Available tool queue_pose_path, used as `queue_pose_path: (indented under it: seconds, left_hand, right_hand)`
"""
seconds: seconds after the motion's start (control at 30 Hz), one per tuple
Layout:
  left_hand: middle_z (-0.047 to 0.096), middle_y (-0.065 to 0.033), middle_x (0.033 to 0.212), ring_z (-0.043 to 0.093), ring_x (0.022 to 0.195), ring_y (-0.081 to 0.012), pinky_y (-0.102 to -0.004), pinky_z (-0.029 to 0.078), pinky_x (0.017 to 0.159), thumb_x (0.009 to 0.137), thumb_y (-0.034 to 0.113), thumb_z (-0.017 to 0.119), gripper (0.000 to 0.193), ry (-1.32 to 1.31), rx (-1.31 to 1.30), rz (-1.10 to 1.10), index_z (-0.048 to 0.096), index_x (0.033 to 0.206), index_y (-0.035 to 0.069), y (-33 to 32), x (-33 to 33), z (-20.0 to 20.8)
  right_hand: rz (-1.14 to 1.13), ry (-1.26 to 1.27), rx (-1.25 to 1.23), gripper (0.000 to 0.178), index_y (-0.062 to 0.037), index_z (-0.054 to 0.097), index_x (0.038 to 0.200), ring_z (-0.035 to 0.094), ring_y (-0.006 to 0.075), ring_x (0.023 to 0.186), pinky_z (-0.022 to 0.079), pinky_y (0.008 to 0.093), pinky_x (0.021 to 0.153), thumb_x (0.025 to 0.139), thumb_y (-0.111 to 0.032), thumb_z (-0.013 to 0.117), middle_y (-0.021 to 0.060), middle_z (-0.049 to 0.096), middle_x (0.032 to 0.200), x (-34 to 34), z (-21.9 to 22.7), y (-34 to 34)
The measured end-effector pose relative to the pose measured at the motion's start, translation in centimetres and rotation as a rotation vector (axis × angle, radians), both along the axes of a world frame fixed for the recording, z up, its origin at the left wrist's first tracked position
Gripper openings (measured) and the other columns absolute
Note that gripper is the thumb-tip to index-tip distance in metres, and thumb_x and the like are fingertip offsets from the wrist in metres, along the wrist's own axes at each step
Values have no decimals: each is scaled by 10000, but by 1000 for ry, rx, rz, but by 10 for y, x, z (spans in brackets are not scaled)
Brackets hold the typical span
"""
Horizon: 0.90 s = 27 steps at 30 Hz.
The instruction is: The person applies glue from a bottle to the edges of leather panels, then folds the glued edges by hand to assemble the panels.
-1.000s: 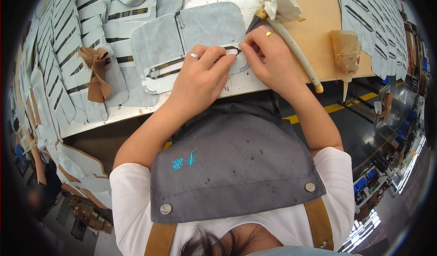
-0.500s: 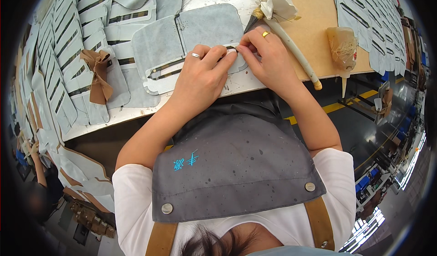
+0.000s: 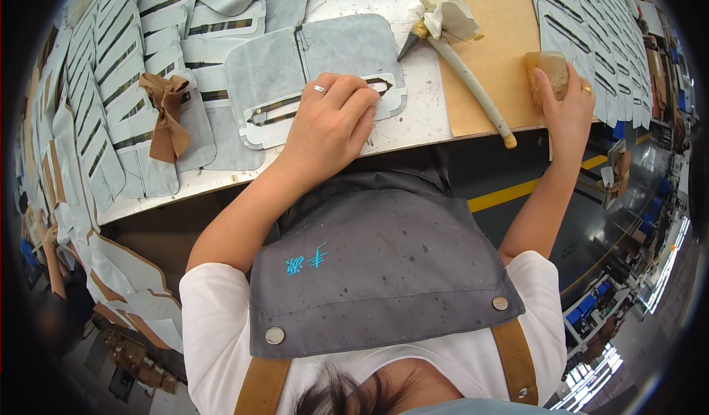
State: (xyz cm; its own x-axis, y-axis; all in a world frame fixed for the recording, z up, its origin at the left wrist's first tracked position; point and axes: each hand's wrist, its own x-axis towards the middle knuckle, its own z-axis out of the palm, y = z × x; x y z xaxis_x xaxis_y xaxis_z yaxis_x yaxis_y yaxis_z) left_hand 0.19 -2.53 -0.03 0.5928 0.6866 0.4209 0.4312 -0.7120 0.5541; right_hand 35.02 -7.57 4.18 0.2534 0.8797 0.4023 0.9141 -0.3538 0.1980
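A grey suede-like panel [image 3: 340, 42] with a dark seam lies near the table's front edge. Along its lower side runs a white backing frame around a long dark slot. My left hand [image 3: 330, 119], with a ring on it, presses on this frame, its curled fingertips closed at the slot's right part. What lies under the fingers is hidden. Off to the right, my right hand [image 3: 567, 112] wraps around a yellowish, translucent squeeze bottle [image 3: 555, 64] at the table edge. Its narrow nozzle points down and is partly covered by the hand.
Overlapping slotted grey panels [image 3: 118, 75] cover the table's left; more panels [image 3: 583, 31] lie far right. A brown folded scrap [image 3: 166, 119] rests on the left ones. A pale-handled tool [image 3: 473, 75] with a dark tip and white wrapping lies across the tan board [image 3: 509, 46].
My right hand has left the panel's slot, moved right and closed around the squeeze bottle. The left hand has stayed on the panel. The slot's right end is now uncovered.
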Motion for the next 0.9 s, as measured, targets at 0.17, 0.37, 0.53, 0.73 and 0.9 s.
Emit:
queue_pose_path:
  seconds: [0.17,0.37,0.53,0.73,0.9]
  left_hand:
    - [552,-62,936,525,903,-249,-375,383,790,797,111,665,176,71,36,67,600,958,79,-5,-1,2]
    - [504,-82,901,492,883,-273,-397,352,763,792,152,673,175,129,3,147,573,918,82,-5,-1,-2]
    - [511,-92,895,490,874,-278,-396,340,754,799,138,667,156,69,-65,119,570,906,79,-2,-2,-4]
    - [515,-89,880,496,869,-281,-398,340,750,801,125,666,126,37,-93,128,575,876,79,-1,0,-5]
    - [522,-85,867,502,863,-279,-400,344,751,801,122,660,107,32,-89,141,577,854,79,0,1,-6]
  right_hand:
    - [-208,955,-212,618,13,620,1117,630,211,838,478,317,768,815,-521,696,114,670,955,36,14,1]
    - [-106,1713,355,653,5,523,1259,653,221,923,513,310,795,893,-531,600,120,649,1067,25,-10,-15]
    - [431,2268,470,796,-39,433,1358,618,221,985,511,263,582,830,-596,643,199,558,1266,-38,-8,-12]
    - [372,2324,375,688,-130,488,1307,609,191,928,490,283,559,801,-536,715,66,601,1195,-58,-28,-15]
    - [340,2066,404,718,-77,472,1295,630,203,864,526,325,604,813,-563,689,96,605,1178,-99,-24,-13]
